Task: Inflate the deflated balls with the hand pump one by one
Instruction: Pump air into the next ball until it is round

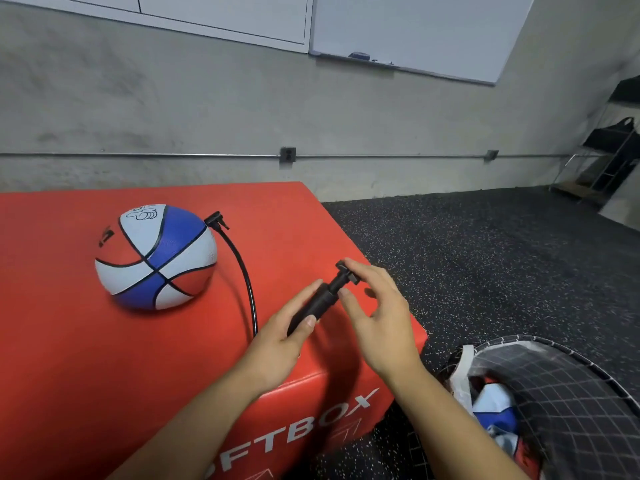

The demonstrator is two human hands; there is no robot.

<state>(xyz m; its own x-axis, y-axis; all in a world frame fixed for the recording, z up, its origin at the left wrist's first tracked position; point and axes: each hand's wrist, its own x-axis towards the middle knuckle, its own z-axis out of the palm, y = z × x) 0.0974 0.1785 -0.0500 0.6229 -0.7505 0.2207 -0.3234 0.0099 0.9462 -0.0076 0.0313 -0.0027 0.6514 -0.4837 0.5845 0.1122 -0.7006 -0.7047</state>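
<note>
A red, white and blue basketball (157,258) sits on the red soft box (86,348). A black hose (246,282) curves from the ball's upper right side, where its nozzle (216,220) is plugged in, down to a black hand pump (317,304). My left hand (289,332) grips the pump's barrel near the box's right edge. My right hand (374,306) holds the T-handle (346,273) at the pump's top, fingers curled over it. The handle is close to the barrel.
A black mesh basket (568,386) at the lower right holds another red, white and blue ball (498,417) and a plastic bag. Dark speckled floor (467,254) lies right of the box. A concrete wall (242,116) with a whiteboard stands behind; a shelf rack (609,157) stands far right.
</note>
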